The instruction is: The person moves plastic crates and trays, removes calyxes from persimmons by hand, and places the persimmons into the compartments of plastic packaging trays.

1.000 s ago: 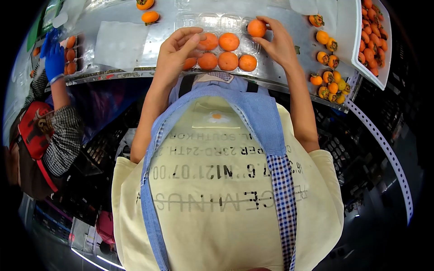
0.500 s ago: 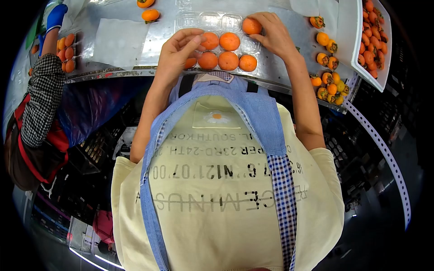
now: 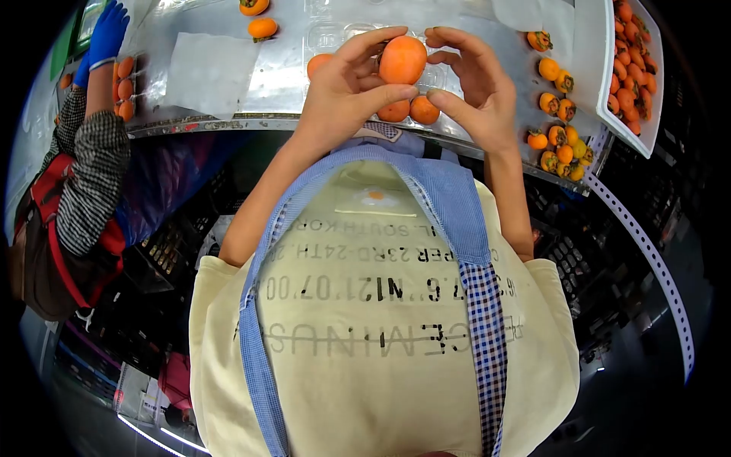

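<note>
An orange persimmon (image 3: 403,61) is raised over a clear plastic tray (image 3: 324,35), held between the thumb and fingers of my left hand (image 3: 335,95). Curved around the fruit's other side is my right hand (image 3: 483,87), its thumb and fingers apart and seemingly just off the skin. Below, in the tray's near row, a persimmon (image 3: 424,110) and its neighbour (image 3: 393,111) show between my hands. Another persimmon (image 3: 318,65) peeks out beyond my left hand. My hands hide much of the tray.
Loose persimmons (image 3: 548,69) with leafy tops lie along the right of the metal table (image 3: 282,84). A white crate (image 3: 598,84) full of persimmons stands at far right. White paper (image 3: 209,75) lies left. A co-worker's blue-gloved hand (image 3: 109,34) is at far left.
A persimmon has been lifted to between my hands and is now in my left hand. My right hand has drawn back from the tray's far right. The co-worker's arm has shifted.
</note>
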The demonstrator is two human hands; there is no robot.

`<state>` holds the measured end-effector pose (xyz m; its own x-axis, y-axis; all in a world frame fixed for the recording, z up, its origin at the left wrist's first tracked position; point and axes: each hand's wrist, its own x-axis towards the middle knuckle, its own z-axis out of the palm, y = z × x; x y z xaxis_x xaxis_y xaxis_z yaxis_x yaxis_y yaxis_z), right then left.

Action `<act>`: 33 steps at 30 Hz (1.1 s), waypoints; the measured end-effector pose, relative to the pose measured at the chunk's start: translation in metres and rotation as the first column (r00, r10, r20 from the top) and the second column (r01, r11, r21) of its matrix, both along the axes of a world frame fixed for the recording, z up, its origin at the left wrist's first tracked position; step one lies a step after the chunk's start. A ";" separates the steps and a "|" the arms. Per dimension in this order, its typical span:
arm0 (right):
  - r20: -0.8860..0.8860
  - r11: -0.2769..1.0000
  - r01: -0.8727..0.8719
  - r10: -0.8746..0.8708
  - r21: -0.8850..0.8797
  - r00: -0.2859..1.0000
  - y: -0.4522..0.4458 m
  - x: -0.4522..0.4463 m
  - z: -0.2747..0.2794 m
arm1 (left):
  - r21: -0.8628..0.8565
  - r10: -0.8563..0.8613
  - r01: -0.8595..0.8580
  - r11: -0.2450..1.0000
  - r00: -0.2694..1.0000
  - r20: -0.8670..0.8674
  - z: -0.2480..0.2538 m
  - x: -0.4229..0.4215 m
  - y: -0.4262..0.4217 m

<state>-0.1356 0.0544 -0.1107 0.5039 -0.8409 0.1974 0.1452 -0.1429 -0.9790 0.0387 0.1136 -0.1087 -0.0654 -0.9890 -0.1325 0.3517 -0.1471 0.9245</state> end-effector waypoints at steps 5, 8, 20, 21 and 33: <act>-0.079 0.996 0.047 -0.052 -0.071 0.996 0.007 0.009 0.006 | -0.055 0.021 -0.012 0.998 0.987 0.157 0.007 0.002 0.003; -0.077 0.996 0.049 -0.054 -0.068 0.996 0.007 0.010 0.005 | -0.061 0.020 -0.008 0.998 0.980 0.197 0.013 0.001 0.005; 0.264 0.699 -0.250 0.090 0.670 0.960 0.016 0.003 -0.001 | -0.462 0.263 0.080 0.884 0.731 0.630 0.018 0.004 0.000; 0.294 0.706 -0.262 0.079 0.658 0.953 0.018 0.002 -0.002 | -0.480 0.275 0.065 0.875 0.750 0.602 0.016 0.003 -0.001; 0.411 0.816 -0.289 0.069 0.500 0.909 0.020 -0.001 -0.010 | -0.590 0.436 0.056 0.805 0.619 0.654 0.011 0.005 0.004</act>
<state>-0.1361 0.0749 -0.1205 0.6411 -0.7649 -0.0631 0.4682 0.4549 -0.7576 0.0434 0.1172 -0.0977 0.0079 -0.8783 0.4781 -0.5149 0.4063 0.7548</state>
